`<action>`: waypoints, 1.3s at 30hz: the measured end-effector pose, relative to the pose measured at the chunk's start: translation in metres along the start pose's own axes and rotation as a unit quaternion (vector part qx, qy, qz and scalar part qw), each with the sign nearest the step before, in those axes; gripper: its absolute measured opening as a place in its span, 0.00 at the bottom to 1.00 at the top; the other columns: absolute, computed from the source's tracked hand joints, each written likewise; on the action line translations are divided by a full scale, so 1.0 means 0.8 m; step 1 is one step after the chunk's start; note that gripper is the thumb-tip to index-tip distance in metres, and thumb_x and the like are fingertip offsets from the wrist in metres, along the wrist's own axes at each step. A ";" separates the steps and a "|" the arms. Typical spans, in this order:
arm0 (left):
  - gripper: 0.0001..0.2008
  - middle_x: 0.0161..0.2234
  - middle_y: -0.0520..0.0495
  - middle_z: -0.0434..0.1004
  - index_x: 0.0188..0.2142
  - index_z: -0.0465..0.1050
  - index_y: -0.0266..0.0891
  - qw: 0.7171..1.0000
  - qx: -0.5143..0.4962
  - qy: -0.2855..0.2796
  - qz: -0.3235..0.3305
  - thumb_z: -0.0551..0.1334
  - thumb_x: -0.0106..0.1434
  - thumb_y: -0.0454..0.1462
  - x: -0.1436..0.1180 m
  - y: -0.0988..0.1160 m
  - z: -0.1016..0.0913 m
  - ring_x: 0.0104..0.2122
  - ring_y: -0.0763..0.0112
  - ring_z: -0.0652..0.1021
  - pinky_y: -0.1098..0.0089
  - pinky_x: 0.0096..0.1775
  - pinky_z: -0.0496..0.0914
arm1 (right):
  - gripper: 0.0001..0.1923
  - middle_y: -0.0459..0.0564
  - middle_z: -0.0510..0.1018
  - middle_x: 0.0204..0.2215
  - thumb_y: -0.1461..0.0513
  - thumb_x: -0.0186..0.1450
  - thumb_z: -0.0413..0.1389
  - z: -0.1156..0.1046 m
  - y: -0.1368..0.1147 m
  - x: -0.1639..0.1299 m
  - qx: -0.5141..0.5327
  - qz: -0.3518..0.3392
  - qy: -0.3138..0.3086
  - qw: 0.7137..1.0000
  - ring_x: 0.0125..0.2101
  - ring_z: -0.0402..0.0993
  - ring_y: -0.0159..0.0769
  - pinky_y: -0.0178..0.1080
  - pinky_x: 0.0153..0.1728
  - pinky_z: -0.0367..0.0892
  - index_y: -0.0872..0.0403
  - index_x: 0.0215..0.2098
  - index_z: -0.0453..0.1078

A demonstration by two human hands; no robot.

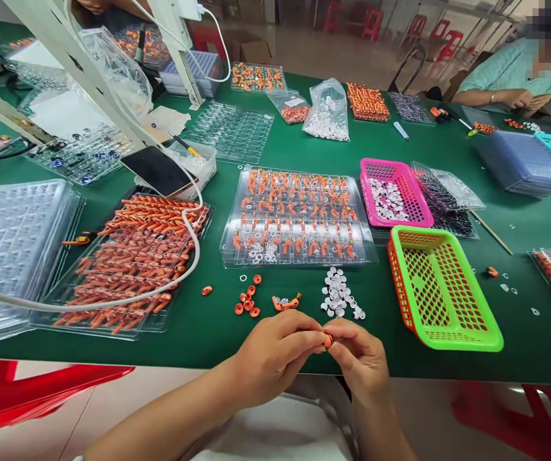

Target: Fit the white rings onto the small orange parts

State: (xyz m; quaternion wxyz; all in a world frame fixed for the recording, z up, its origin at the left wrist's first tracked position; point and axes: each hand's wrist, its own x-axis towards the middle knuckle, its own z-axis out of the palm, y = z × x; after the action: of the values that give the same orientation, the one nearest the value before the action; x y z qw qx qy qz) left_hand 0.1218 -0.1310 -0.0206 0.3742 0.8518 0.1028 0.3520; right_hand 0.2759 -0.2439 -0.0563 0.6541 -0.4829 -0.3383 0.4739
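Note:
My left hand (279, 349) and my right hand (359, 355) meet at the table's front edge. Between their fingertips they pinch one small orange cup-shaped part (327, 340), mostly covered by the fingers. Just beyond lies a curved orange piece (287, 302) with a yellowish tip. Left of it are several loose orange cups (249, 301) and a white ring (243, 278). A pile of white discs (338, 293) sits beyond my right hand. Behind these, a clear tray (299, 218) holds rows of curved orange pieces and some white rings.
A green basket (486, 333) stands at the right, a pink basket (431, 221) behind it. To the left are a tray of orange parts (131, 269), a white cable (196, 240), a phone (159, 170) and stacked clear trays (11, 224). A person (505, 73) sits across the table.

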 end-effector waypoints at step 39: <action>0.12 0.36 0.41 0.80 0.45 0.72 0.37 0.999 -0.022 0.033 -0.014 0.60 0.63 0.25 -0.011 -0.001 -0.004 0.35 0.70 0.79 0.73 0.34 0.75 | 0.17 0.51 0.81 0.36 0.71 0.63 0.59 0.001 -0.008 0.010 -0.089 -0.108 -0.073 0.988 0.38 0.77 0.39 0.40 0.35 0.76 0.47 0.47 0.77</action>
State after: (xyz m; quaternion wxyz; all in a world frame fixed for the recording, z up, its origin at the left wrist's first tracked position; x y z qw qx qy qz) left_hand 0.1135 -0.1328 -0.0240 0.3939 0.8299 0.1188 0.3769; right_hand 0.2796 -0.2366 -0.0500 0.6292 -0.4638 -0.4760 0.4030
